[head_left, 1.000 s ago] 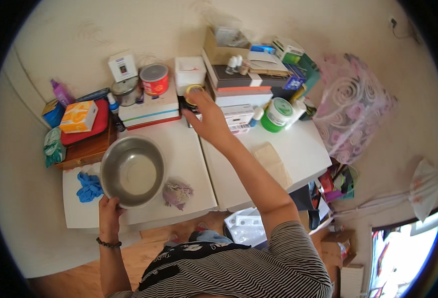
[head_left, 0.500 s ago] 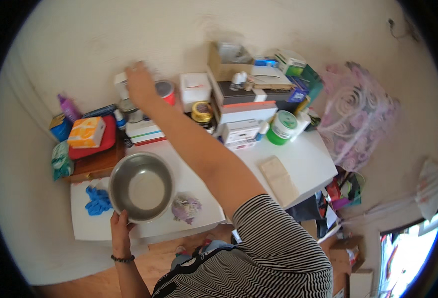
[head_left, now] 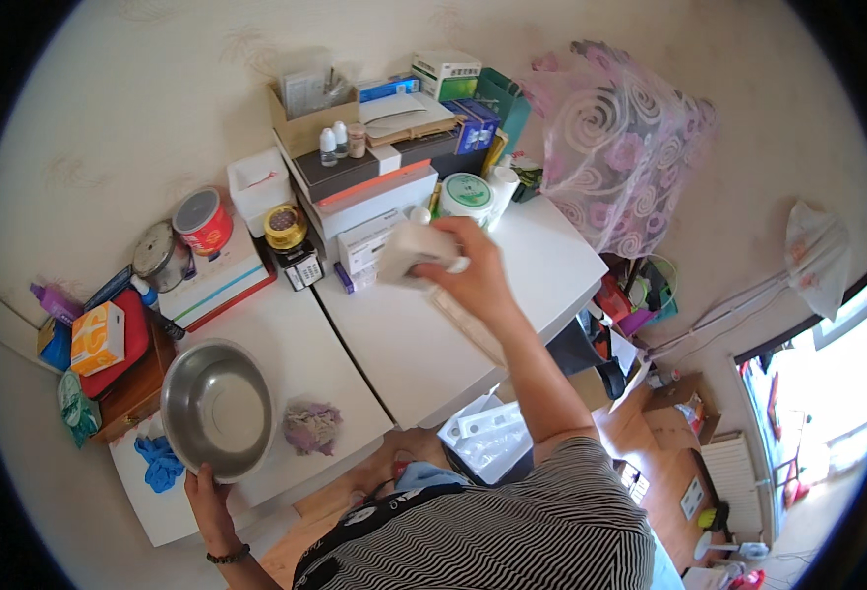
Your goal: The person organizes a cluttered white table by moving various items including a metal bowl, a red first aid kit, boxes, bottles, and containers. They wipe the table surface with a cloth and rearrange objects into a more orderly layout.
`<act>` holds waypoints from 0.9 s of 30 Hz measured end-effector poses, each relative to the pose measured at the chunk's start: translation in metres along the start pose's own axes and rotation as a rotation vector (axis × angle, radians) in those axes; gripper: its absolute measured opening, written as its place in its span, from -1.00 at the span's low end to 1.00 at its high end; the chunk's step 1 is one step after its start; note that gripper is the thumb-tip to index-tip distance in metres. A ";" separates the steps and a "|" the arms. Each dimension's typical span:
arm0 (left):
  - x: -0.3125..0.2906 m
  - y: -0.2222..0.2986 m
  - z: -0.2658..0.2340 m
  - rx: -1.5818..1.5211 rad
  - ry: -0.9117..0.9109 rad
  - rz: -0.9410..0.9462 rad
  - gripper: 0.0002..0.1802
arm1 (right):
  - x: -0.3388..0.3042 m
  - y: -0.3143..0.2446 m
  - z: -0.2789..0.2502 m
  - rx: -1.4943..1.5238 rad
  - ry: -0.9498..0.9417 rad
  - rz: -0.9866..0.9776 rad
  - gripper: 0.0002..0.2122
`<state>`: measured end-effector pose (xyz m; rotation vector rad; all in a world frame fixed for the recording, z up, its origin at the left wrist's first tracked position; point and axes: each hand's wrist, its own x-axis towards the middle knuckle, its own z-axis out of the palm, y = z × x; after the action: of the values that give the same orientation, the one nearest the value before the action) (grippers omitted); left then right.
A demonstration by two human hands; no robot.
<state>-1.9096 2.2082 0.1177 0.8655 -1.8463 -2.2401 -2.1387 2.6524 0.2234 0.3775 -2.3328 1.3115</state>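
Note:
My left hand [head_left: 213, 506] grips the near rim of a round stainless steel bowl [head_left: 202, 388], tilted at the near left edge of the white table. No contents show in the bowl. My right hand [head_left: 473, 275] is closed round a small white box [head_left: 409, 252], blurred by motion, above the right part of the table. Beneath that hand lies a flat beige packet [head_left: 468, 323], partly covered. A crumpled purple-grey cloth [head_left: 312, 429] rests just right of the bowl. Left of it is a crumpled blue glove-like item [head_left: 160, 462].
Stacked boxes [head_left: 374, 187], a red tin [head_left: 203, 222], a gold-lidded jar [head_left: 285, 227] and a green-lidded tub [head_left: 467, 197] line the back. A wooden drawer box [head_left: 138, 398] stands left. A patterned pink plastic bag [head_left: 620, 147] hangs right. A dark gap [head_left: 355, 354] divides the tabletops.
My right hand has come from the back left to the right side, carrying the white box. The view has turned right. My left hand still holds the bowl.

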 end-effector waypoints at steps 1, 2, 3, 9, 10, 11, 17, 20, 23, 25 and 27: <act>0.000 -0.002 -0.001 -0.018 0.017 0.006 -0.54 | -0.009 0.019 -0.014 -0.062 0.063 0.151 -0.53; 0.003 -0.005 -0.004 -0.040 0.031 0.014 -0.56 | -0.015 0.035 -0.024 -0.134 0.130 0.205 -0.52; 0.004 -0.008 -0.007 -0.062 0.046 0.021 -0.59 | -0.019 0.051 -0.030 -0.205 0.195 0.258 -0.51; 0.006 -0.005 -0.005 -0.038 0.031 0.029 -0.56 | -0.017 0.099 -0.008 -0.361 0.261 0.171 -0.52; 0.004 -0.004 -0.005 -0.042 0.030 0.031 -0.56 | -0.012 0.099 0.001 -0.360 0.242 0.200 -0.51; 0.002 -0.003 -0.004 -0.047 0.030 0.033 -0.56 | -0.008 0.100 0.007 -0.364 0.238 0.211 -0.50; -0.007 0.000 -0.002 -0.055 -0.002 0.074 -0.54 | -0.003 0.085 0.022 -0.384 0.332 0.164 -0.52; -0.005 0.000 0.004 -0.037 0.023 0.088 -0.61 | -0.009 0.043 0.014 -0.170 0.258 0.145 -0.54; -0.011 0.007 0.012 -0.032 0.043 0.095 -0.64 | -0.011 0.007 0.036 -0.022 0.020 0.088 -0.53; -0.017 0.011 0.017 -0.026 0.061 0.097 -0.66 | -0.013 -0.008 0.068 0.067 -0.116 -0.025 -0.53; -0.020 0.014 0.019 -0.019 0.063 0.100 -0.67 | -0.013 -0.019 0.097 0.084 -0.198 -0.177 -0.55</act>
<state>-1.9065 2.2294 0.1397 0.8118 -1.7960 -2.1432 -2.1424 2.5600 0.1864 0.7539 -2.3431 1.3417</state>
